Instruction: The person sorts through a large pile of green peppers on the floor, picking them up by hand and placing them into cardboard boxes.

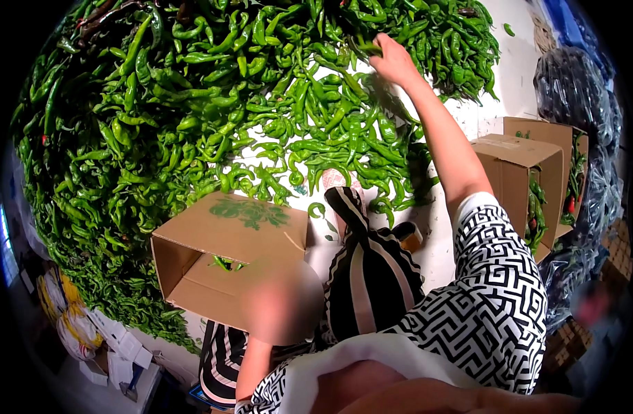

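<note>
My right hand (391, 59) reaches out over the heap of green peppers (187, 114), its fingers closed around a long green pepper (370, 47). Below it, loose peppers (342, 111) lie scattered across the white surface. Close to my body, an open cardboard box (264, 222) lies on its side, with a green print on its upper face. A few green peppers (224, 263) show inside it. My left hand (270, 308) is at the box's near right edge. A blur covers that hand, so its fingers and anything in them are hidden.
Two cardboard boxes (518, 150) holding peppers stand at the right. Beyond them are dark goods in clear plastic wrap (570, 88). Striped cloth (370, 290) covers my legs. At lower left are yellow-and-white bundles (73, 315) and a table (135, 385) bearing white boxes.
</note>
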A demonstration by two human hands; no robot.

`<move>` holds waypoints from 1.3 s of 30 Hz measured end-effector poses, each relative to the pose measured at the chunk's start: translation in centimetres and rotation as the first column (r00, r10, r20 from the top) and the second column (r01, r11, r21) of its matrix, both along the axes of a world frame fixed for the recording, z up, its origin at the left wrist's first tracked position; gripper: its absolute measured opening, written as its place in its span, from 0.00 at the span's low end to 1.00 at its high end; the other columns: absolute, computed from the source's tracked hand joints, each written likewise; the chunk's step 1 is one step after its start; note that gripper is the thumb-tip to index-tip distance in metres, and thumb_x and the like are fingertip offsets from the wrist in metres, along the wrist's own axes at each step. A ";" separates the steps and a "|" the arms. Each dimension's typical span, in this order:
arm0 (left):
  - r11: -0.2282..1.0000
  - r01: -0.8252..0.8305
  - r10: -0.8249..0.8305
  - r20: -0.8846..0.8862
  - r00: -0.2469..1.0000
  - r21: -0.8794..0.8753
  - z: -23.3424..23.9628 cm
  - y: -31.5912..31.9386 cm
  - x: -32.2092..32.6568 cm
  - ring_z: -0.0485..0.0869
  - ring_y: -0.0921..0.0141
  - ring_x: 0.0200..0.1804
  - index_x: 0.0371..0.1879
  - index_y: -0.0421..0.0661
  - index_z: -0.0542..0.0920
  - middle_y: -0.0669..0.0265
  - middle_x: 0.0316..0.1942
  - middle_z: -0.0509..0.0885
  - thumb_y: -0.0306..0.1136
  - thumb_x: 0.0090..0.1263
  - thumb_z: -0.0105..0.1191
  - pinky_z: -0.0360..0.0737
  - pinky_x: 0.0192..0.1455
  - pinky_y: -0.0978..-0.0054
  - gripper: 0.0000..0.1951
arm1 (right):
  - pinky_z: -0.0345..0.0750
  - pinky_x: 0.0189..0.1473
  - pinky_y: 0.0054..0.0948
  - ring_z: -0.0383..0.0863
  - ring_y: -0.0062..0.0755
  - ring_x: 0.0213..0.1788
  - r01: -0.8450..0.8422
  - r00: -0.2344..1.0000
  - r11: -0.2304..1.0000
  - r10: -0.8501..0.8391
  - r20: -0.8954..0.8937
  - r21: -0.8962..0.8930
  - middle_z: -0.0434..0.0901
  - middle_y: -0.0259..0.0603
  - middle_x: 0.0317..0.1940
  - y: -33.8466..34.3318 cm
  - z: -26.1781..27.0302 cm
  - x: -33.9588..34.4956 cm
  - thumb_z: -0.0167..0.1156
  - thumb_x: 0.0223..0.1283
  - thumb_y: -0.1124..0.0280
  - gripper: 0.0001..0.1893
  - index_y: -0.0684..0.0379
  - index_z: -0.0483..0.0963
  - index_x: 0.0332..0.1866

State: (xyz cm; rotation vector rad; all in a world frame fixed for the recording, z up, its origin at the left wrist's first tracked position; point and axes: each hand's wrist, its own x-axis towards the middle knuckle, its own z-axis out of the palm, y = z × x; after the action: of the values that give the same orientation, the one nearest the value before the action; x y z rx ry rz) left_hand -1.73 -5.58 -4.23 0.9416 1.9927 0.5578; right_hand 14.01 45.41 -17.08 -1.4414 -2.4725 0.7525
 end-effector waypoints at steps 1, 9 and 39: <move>1.000 0.001 -0.001 -0.003 1.000 0.002 0.0 0.1 -0.1 0.81 0.75 0.32 0.43 0.38 0.80 0.62 0.30 0.85 0.25 0.62 0.56 0.79 0.41 0.76 0.10 | 0.75 0.50 0.46 0.78 0.55 0.49 0.009 0.999 1.000 -0.008 0.042 -0.018 0.77 0.56 0.44 0.9 -0.2 -1.2 0.59 0.49 0.67 0.20 0.63 0.67 0.48; 0.996 0.056 -0.057 -0.012 0.998 -0.073 -0.2 0.2 -0.6 0.81 0.76 0.33 0.42 0.38 0.80 0.64 0.30 0.86 0.25 0.62 0.56 0.78 0.40 0.76 0.10 | 0.78 0.51 0.45 0.76 0.53 0.50 0.113 0.905 0.976 -0.178 0.386 0.186 0.71 0.56 0.50 0.8 -9.2 -7.4 0.54 0.58 0.70 0.14 0.57 0.77 0.50; 0.992 0.128 -0.128 -0.040 0.991 0.001 -0.5 -0.4 -0.9 0.82 0.76 0.37 0.45 0.37 0.80 0.64 0.34 0.87 0.25 0.63 0.58 0.79 0.44 0.75 0.12 | 0.77 0.55 0.41 0.77 0.49 0.54 0.065 0.943 0.998 -0.056 0.328 -0.015 0.75 0.51 0.49 -5.9 -9.6 -6.2 0.61 0.51 0.70 0.16 0.57 0.80 0.47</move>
State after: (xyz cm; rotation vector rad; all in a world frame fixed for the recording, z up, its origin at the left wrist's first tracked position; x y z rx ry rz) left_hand -2.67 -5.97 -4.76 1.0816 1.9509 0.4748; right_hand 7.82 39.55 -26.66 -1.7707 -2.6458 0.5732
